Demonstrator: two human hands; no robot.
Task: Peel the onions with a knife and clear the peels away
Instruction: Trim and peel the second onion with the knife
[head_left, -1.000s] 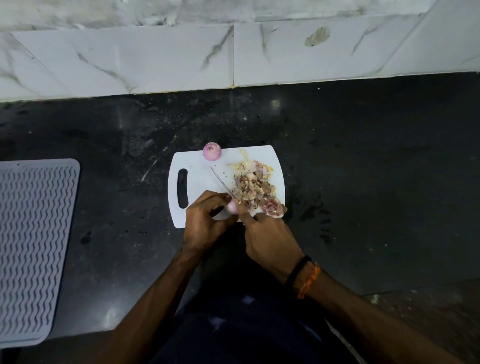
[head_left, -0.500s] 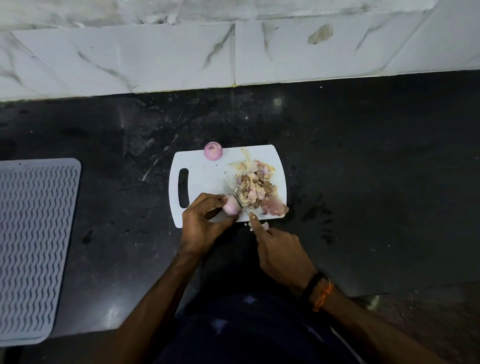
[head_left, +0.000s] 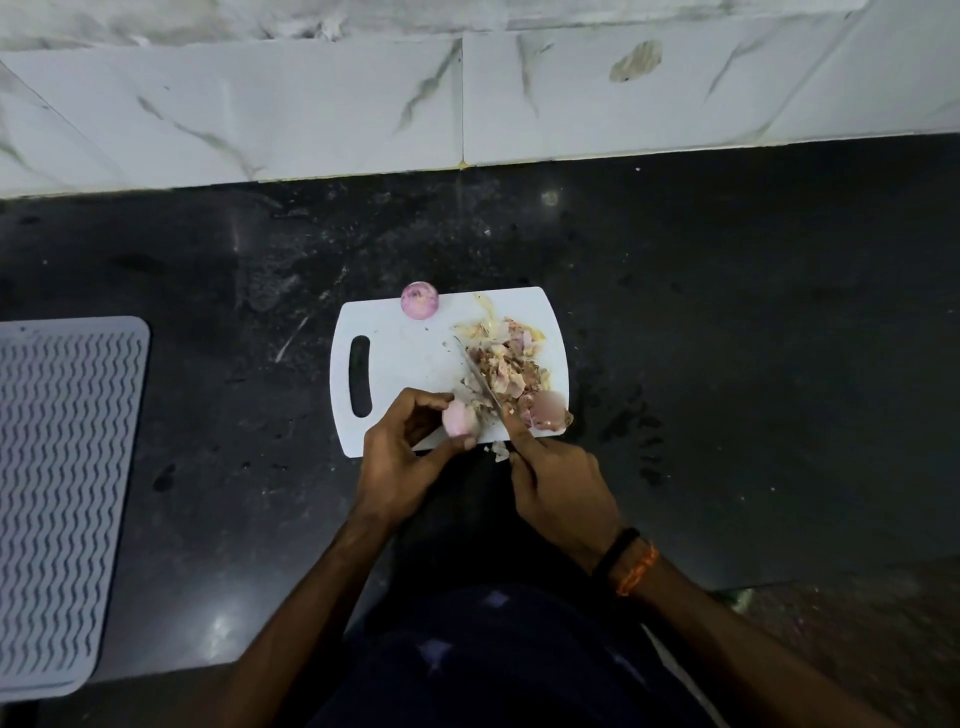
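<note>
Grey ribbed drying mat lies at the far left on the black stone counter, well apart from the work area. White plastic cutting board, with its handle slot toward the left, sits at the counter's middle below the marble-patterned wall tiles. One peeled onion rests at the board's far edge, left of centre. At the board's near edge the left hand pinches a second, pale pink onion between curled fingers and thumb, holding it just over the board. To its right the knife slants up and to the left, its blade lying along the left side of the heap of peels. The right hand grips the knife handle, forefinger extended along the spine; black and orange bands circle that wrist. A larger peeled onion piece lies at the board's near right corner, touching the heap. A small scrap of peel sits just off the near edge, between the two hands.
</note>
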